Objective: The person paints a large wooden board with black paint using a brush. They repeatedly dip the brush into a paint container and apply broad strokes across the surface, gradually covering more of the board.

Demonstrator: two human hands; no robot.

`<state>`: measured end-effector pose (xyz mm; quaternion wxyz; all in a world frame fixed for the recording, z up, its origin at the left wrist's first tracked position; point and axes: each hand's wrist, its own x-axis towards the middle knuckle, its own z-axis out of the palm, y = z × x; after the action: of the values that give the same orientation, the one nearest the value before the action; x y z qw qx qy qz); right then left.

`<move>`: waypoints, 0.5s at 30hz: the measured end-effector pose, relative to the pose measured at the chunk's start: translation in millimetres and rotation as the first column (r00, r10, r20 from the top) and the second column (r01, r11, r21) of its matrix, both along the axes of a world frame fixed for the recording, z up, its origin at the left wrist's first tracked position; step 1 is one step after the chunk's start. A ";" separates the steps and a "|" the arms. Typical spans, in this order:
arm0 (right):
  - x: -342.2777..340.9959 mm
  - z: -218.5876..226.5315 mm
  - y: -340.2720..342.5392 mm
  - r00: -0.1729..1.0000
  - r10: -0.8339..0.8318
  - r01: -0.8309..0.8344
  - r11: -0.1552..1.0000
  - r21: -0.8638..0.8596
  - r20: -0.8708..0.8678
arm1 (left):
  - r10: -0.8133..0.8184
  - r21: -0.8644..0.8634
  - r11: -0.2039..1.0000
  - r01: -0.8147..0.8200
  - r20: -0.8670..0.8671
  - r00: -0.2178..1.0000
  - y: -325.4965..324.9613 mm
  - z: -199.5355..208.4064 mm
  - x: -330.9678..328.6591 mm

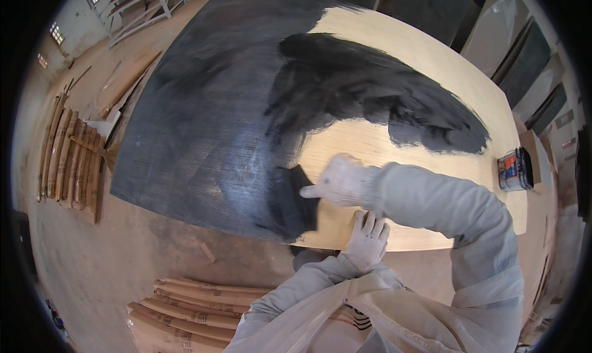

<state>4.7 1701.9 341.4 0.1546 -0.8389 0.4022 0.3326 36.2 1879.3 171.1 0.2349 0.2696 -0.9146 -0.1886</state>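
Note:
A large pale wooden board (364,144) lies in front of me, its left part and a broad middle patch coated in black paint (203,106). My right hand (340,180), in a white glove slightly blurred by motion, grips a broad, flat, paint-blackened spreading tool (296,199) pressed on the board where dark coating meets bare wood. How the fingers wrap round it is partly hidden. At the near edge, my gloved left hand (367,237) rests with its fingers stretched onto the board, holding nothing.
A paint bucket (515,170) with a colourful label stands at the board's right end. Flat brown cardboard packages lie below (185,316) and lean at the left (69,159). Dark panels (524,60) lean at the far right, and a metal rack (139,8) stands far left.

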 end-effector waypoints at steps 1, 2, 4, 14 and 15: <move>-12.4 -3.8 4.3 0.998 -0.055 0.056 0.998 0.034 -0.013 | 0.001 0.013 1.000 -0.001 0.013 1.000 0.7 2.5 1.3; -31.0 -5.0 -3.1 0.997 -0.081 0.081 0.997 -0.007 -0.005 | 0.005 0.027 1.000 -0.006 0.027 1.000 1.5 3.5 2.2; -59.4 -1.0 -21.1 0.969 -0.237 0.231 0.969 -0.090 -0.074 | 0.040 -0.018 0.999 -0.040 -0.003 0.999 4.7 -1.6 -1.9; -47.3 -58.3 26.6 0.846 -0.499 0.526 0.837 -0.147 0.187 | -0.029 -0.004 1.000 0.029 -0.032 0.999 8.0 -18.3 0.4; -56.0 -51.7 30.2 0.823 -0.529 0.558 0.821 -0.122 0.205 | -0.009 0.006 1.000 0.009 -0.022 1.000 8.4 -16.0 -0.7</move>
<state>-51.3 1732.0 289.7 0.2003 -0.7232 0.6393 0.1680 35.5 1887.7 155.1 0.2430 0.2641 -0.9127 -0.1955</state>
